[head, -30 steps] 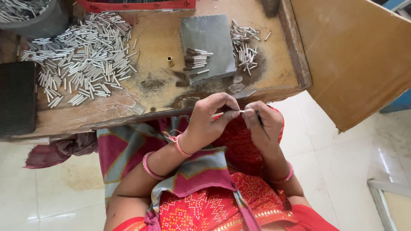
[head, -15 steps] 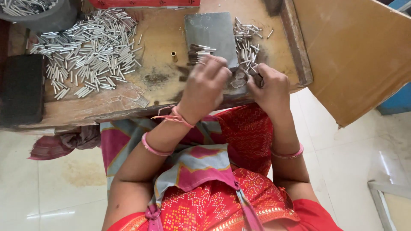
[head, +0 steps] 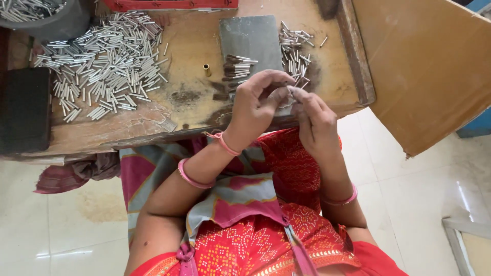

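Note:
My left hand (head: 258,105) and my right hand (head: 316,118) meet fingertip to fingertip over the front edge of a worn wooden bench (head: 128,128). Between the fingertips they pinch a small metal tube (head: 293,92), mostly hidden by the fingers. Just beyond the hands lies a grey metal plate (head: 250,36) with a few darker tubes (head: 238,66) on its near end. A small heap of silver tubes (head: 295,47) lies right of the plate. A single brass tube (head: 207,69) stands left of it.
A large spread of silver tubes (head: 102,61) covers the bench's left half. A black block (head: 23,110) sits at the far left, a grey tub of tubes (head: 46,15) at the top left, a red tray (head: 174,4) at the back. A brown board (head: 429,66) leans at the right.
Both hands rose from above my lap to the bench, reached toward the plate and the small heap, and now sit together at the bench's front edge.

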